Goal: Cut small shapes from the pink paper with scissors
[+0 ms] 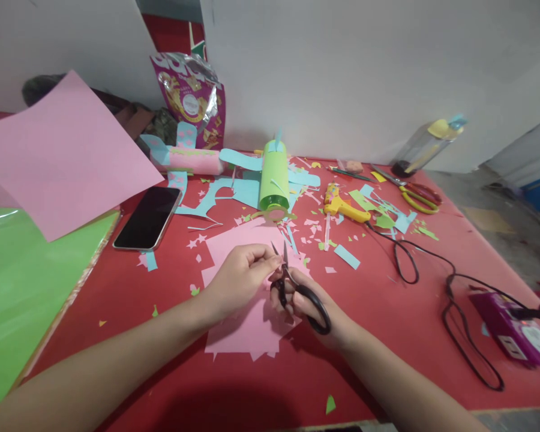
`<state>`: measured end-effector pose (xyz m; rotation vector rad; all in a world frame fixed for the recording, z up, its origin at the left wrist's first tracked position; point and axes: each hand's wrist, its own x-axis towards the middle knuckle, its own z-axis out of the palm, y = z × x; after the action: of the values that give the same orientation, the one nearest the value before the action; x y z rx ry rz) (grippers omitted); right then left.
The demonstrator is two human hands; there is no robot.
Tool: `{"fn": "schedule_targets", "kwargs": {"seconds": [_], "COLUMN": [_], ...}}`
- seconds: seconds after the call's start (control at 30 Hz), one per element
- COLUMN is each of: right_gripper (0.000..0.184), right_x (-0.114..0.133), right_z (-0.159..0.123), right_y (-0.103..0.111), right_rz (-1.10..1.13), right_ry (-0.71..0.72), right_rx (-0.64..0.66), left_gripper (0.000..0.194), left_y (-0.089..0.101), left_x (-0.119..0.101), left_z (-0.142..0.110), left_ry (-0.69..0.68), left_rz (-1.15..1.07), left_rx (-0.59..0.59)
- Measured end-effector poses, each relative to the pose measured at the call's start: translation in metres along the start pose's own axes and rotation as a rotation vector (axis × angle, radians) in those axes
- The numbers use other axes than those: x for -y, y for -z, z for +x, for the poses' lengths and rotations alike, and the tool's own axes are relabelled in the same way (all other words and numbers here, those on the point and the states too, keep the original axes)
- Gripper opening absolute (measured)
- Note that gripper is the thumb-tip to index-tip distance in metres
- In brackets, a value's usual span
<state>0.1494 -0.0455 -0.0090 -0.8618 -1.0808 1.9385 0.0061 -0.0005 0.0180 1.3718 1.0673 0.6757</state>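
My right hand (pixel 312 294) grips a pair of black-handled scissors (pixel 324 315), their blades slightly apart and pointing away from me. Close beside the blades, my left hand (pixel 240 270) is closed in a pinch; a tiny pinkish bit seems to be at the fingertips, too small to make out. Both hands hover over pink paper sheets (pixel 240 339) with ragged edges lying on the red table (pixel 162 354). Beyond them lies a green tube (pixel 274 171) with blue paper strips attached. Left of it is a pink tube (pixel 195 161) with blue paper fins.
A phone (pixel 148 219), a large pink sheet (pixel 72 159) and a green sheet pack (pixel 40 288) lie left. Right are a yellow glue gun (pixel 346 208), its cord, yellow-and-red-handled tools (pixel 418 198), a bottle (pixel 425 147) and a purple power box (pixel 513 330). Paper scraps are scattered about.
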Motion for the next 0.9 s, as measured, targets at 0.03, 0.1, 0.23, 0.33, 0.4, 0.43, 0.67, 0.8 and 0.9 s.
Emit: {"fn": "schedule_targets", "kwargs": {"seconds": [0.03,0.1,0.23,0.33,0.4,0.43,0.67,0.8,0.9], "right_gripper": [0.039,0.037,0.037,0.036,0.034,0.033,0.032,0.032,0.031], "right_x": [0.0,-0.001,-0.003,-0.003,-0.003,-0.003,-0.005,-0.005,-0.004], "right_z": [0.0,0.0,0.0,-0.001,-0.001,0.0,0.004,0.006,0.006], "right_y": [0.0,0.001,0.003,0.004,0.004,0.004,0.001,0.003,0.003], "right_rz": [0.007,0.019,0.028,0.037,0.046,0.049,0.122,0.137,0.134], "right_ry": [0.001,0.003,0.006,0.006,0.0,-0.002,0.15,0.225,0.207], "right_rx": [0.004,0.009,0.025,0.038,0.033,0.024,-0.249,-0.423,-0.459], "left_gripper": [0.024,0.023,0.022,0.021,0.021,0.022,0.02,0.022,0.024], "left_y": [0.0,0.0,0.0,0.002,0.003,0.003,0.002,-0.003,-0.007], "left_x": [0.0,0.0,0.001,0.001,0.0,0.0,0.0,0.002,0.003], "left_z": [0.0,-0.001,-0.001,0.0,0.001,0.001,0.002,0.0,-0.003], "left_ry": [0.003,0.009,0.003,-0.01,-0.033,-0.047,-0.072,-0.074,-0.061], "left_rz": [0.003,0.011,0.028,0.036,0.031,0.025,0.058,0.137,0.212], "left_rx": [-0.005,-0.007,0.018,0.03,0.027,0.02,-0.025,0.044,0.082]}}
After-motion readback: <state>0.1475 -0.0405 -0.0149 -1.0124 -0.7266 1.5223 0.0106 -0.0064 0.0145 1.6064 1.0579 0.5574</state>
